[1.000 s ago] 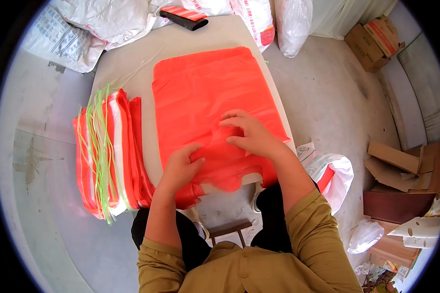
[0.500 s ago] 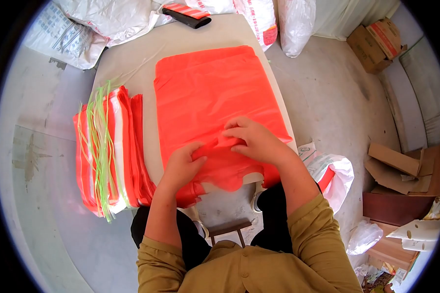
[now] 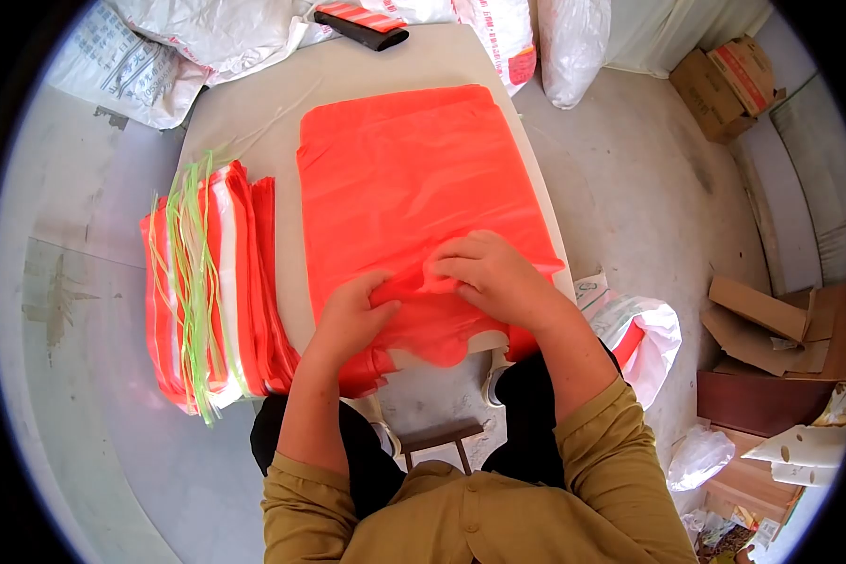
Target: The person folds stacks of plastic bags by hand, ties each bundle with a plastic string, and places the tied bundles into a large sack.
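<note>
A flat stack of red plastic bags [image 3: 414, 169] lies on the beige tabletop, its near end with cut-out edges hanging over the front. My left hand [image 3: 355, 312] is closed on the gathered film of the top bag, thumb and forefinger pointing inward. To its right, my right hand [image 3: 489, 274] pinches a fold of the same bag with its fingertips. The film between the two hands is wrinkled and slightly raised. On the left sits a thick pile of folded red and white bags [image 3: 240, 282], with thin green strips [image 3: 193, 282] draped across it.
At the table's far edge lies a black and striped roll [image 3: 362, 26]. White sacks [image 3: 207, 38] stand behind it. A white bag with red inside [image 3: 644, 343] is on the floor to the right, near open cardboard boxes [image 3: 771, 324]. A small stool [image 3: 442, 437] stands below.
My right hand has shifted slightly down and right, its fingers drawn closer together on the film. My left hand stays almost in place.
</note>
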Motion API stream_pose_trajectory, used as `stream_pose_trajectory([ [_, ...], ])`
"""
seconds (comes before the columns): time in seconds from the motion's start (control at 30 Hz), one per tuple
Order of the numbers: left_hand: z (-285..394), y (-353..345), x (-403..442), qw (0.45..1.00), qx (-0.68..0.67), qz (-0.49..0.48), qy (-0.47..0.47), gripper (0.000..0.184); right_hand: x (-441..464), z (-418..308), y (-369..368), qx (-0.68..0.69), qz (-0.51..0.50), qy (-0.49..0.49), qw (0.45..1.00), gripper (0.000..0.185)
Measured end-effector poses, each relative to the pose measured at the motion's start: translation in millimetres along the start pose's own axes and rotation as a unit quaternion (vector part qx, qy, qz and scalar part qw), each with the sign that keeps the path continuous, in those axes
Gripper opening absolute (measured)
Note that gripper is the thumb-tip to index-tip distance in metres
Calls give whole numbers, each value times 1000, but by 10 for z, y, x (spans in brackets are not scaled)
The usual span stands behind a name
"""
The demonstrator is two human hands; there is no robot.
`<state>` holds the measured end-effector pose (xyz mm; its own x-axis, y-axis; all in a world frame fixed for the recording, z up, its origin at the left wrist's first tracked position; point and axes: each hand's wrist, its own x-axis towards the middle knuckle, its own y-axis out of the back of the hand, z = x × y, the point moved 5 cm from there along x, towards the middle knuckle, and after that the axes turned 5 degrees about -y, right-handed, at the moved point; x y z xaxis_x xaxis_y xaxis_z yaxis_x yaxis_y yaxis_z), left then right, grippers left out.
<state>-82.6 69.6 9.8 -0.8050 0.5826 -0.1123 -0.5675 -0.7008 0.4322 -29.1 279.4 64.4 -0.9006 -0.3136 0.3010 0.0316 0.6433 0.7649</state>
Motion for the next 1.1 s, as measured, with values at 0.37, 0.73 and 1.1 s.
stream_pose_trajectory([
  [0.37,4,-5,-11,1000,19,1,-15,36,-117,-9,-28,-33,-57,-61,996,34],
  [0.73,61,-6,-13,1000,-7,-16,15,38,-136,91,-98,5,-59,-116,992,21],
  [1.1,92,8,-3,1000,-6,-11,-5,36,-114,356,-9,-31,-82,-231,969,67],
])
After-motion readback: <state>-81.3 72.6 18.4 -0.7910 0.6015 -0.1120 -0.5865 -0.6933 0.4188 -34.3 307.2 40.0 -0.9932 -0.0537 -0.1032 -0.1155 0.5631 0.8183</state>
